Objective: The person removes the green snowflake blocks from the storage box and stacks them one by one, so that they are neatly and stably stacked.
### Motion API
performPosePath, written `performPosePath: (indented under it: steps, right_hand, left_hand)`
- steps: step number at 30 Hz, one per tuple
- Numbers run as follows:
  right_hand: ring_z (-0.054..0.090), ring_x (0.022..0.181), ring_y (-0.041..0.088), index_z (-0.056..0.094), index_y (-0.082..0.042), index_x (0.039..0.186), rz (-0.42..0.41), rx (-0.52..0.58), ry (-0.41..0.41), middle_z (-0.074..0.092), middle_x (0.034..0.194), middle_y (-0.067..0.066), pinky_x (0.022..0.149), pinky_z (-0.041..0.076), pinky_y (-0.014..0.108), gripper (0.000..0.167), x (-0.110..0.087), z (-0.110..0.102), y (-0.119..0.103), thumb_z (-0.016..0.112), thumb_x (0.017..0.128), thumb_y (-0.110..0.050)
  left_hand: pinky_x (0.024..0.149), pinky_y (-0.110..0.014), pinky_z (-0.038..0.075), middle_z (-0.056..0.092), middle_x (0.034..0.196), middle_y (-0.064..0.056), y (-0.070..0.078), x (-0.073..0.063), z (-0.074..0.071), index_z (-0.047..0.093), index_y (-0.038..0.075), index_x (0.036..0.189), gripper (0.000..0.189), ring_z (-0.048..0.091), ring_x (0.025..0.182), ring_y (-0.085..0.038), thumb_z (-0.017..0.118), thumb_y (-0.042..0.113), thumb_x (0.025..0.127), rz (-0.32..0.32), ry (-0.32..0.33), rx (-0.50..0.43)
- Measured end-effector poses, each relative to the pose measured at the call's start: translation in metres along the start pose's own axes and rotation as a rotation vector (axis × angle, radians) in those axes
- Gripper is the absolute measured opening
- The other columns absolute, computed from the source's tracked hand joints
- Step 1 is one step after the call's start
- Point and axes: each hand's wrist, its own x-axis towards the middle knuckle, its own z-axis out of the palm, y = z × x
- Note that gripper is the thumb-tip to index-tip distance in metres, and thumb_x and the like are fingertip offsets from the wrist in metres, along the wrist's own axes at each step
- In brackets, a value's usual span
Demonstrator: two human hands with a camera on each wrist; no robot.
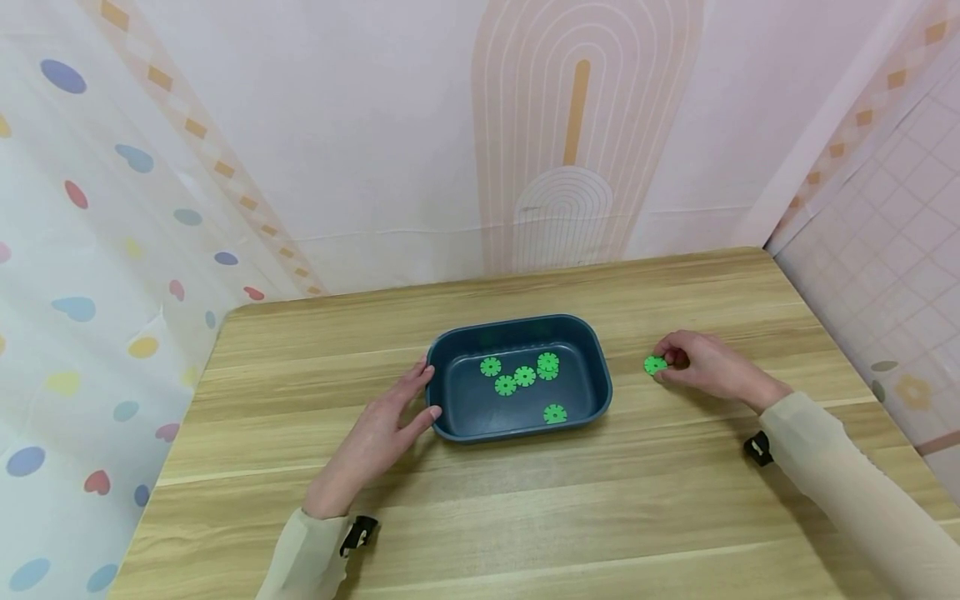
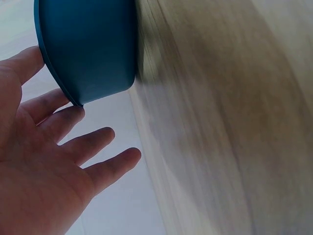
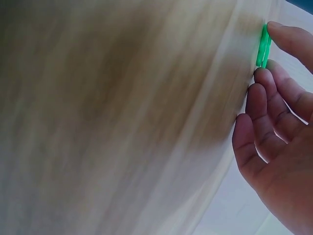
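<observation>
A dark blue rectangular tub (image 1: 517, 429) stands on the wooden table, with several green notched discs (image 1: 506, 385) lying on its floor. Two of them overlap near the back right. At the tub's left end my left hand (image 1: 386, 421) touches the rim with thumb and fingertips. Its fingers (image 2: 90, 144) are spread and fairly straight in the left wrist view. To the right of the tub, my right hand (image 1: 708, 365) pinches a green notched disc (image 1: 655, 365) between thumb and index finger, low over the tabletop. Seen edge-on in the right wrist view, the green piece (image 3: 263, 46) shows two thin layers.
The wood-grain table (image 1: 525, 517) reaches back to a pale curtain (image 1: 390, 150) with arch patterns. Another patterned curtain (image 1: 97, 350) hangs along the left side, and a checked one (image 1: 900, 250) on the right. Black straps (image 1: 758, 448) sit at both wrists.
</observation>
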Motion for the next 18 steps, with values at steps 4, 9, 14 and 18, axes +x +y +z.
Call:
performPosePath:
  steps: [4, 9, 14, 18]
  right_hand:
    - [0.058, 0.087, 0.017, 0.069, 0.0, 0.112, 0.005, -0.003, -0.004, 0.067, 0.097, 0.002, 0.078, 0.052, 0.036, 0.026, 0.0003, 0.0004, 0.0, 0.078, 0.091, -0.012]
    - [0.058, 0.086, 0.017, 0.069, 0.0, 0.112, 0.002, -0.007, -0.005, 0.066, 0.097, 0.002, 0.078, 0.051, 0.036, 0.026, 0.0004, 0.0004, 0.0001, 0.078, 0.091, -0.012]
    - [0.057, 0.087, 0.018, 0.07, 0.0, 0.111, -0.007, 0.009, -0.005, 0.066, 0.096, 0.002, 0.078, 0.051, 0.034, 0.025, 0.0004, 0.0, -0.0001, 0.079, 0.091, -0.012]
    - [0.057, 0.087, 0.018, 0.07, 0.0, 0.111, -0.01, 0.014, -0.004, 0.065, 0.095, 0.002, 0.077, 0.05, 0.032, 0.025, 0.0005, -0.0003, -0.0004, 0.079, 0.09, -0.012]
  left_hand:
    - [0.118, -0.059, 0.033, 0.027, 0.17, -0.005, 0.0, 0.0001, -0.0001, 0.039, 0.01, 0.16, 0.064, 0.033, 0.151, -0.035, 0.059, 0.038, 0.107, -0.003, -0.001, -0.003]
    - [0.117, -0.059, 0.033, 0.027, 0.17, -0.005, -0.0006, 0.0001, -0.0001, 0.039, 0.01, 0.161, 0.065, 0.033, 0.151, -0.035, 0.059, 0.039, 0.106, -0.006, 0.0, 0.001]
    - [0.118, -0.059, 0.033, 0.027, 0.17, -0.006, -0.0002, 0.0001, -0.0003, 0.038, 0.009, 0.161, 0.065, 0.032, 0.152, -0.035, 0.059, 0.039, 0.107, -0.003, -0.004, -0.011]
    - [0.118, -0.059, 0.033, 0.027, 0.17, -0.007, -0.0002, -0.0002, 0.0, 0.038, 0.009, 0.161, 0.066, 0.032, 0.152, -0.035, 0.058, 0.04, 0.107, 0.0, -0.005, -0.019]
